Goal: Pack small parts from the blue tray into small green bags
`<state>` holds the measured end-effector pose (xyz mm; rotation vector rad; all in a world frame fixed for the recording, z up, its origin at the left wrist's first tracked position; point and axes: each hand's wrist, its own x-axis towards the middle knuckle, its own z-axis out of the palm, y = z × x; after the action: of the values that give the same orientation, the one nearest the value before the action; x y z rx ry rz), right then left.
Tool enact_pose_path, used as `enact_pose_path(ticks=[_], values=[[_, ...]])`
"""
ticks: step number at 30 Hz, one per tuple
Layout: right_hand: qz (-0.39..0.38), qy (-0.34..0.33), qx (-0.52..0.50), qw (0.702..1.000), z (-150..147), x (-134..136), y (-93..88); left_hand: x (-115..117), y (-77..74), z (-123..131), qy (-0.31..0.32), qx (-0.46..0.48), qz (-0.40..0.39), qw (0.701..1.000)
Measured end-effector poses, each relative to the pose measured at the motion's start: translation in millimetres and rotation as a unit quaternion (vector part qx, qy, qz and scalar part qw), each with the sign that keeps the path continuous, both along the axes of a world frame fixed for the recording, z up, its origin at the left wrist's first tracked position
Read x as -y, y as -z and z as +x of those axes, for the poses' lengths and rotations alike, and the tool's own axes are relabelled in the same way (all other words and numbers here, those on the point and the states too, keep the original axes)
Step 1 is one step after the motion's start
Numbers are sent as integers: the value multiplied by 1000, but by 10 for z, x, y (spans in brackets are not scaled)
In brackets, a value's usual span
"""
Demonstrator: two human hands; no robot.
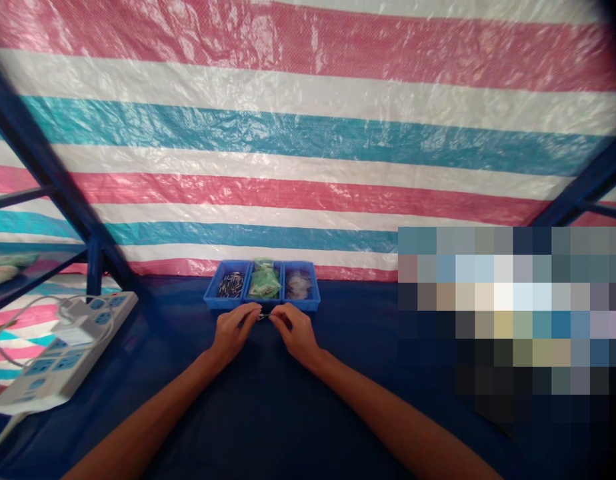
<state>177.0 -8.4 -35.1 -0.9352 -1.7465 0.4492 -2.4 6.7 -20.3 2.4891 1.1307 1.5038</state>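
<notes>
My left hand (pixel 237 327) and my right hand (pixel 294 328) meet fingertip to fingertip over the dark blue table, just in front of three blue bins. Both hands are closed in a pinch. A tiny, thin, shiny piece (pixel 263 316) spans the gap between the fingertips; its kind is too small to make out. Behind the left hand, the left bin (pixel 211 293) holds many small dark and silvery metal pieces (pixel 231 285). Green plastic packets (pixel 265 283) fill the middle bin. In the right bin (pixel 315 293) lie translucent whitish pieces (pixel 298 285).
A white power strip (pixel 63 360) with a plugged-in adapter and cables lies at the left. Blue metal frame posts (pixel 53 167) slant at both sides. A striped plastic sheet (pixel 288 133) hangs behind the table (pixel 248 413). The right side is pixelated; a thin dark object (pixel 495 425) lies below it.
</notes>
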Motion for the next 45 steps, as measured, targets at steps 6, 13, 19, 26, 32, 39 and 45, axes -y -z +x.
enact_pose_path(ticks=[6, 13, 19, 26, 32, 39, 45], values=[[10, 11, -4, 1000, 6, 7, -12, 8, -29, 7, 26, -3, -25, 999], [5, 18, 5, 1000, 18, 14, -23, -21, -28, 18, 56, -16, -38, 998], [1, 12, 4, 1000, 20, 20, -42, -22, -61, 18, 69, -34, -22, 997], [-4, -10, 13, 1000, 13, 22, -17, -22, -48, 6, 52, -32, -41, 997], [25, -35, 48, 998, -2, 1, -12, 6, -98, 21, 49, -19, -38, 998], [22, -46, 59, 997, 6, 4, -13, 36, -131, 23, 48, -30, -40, 998], [18, -44, 87, 995, 11, 9, -12, 44, -143, 21, 58, -40, -48, 996]])
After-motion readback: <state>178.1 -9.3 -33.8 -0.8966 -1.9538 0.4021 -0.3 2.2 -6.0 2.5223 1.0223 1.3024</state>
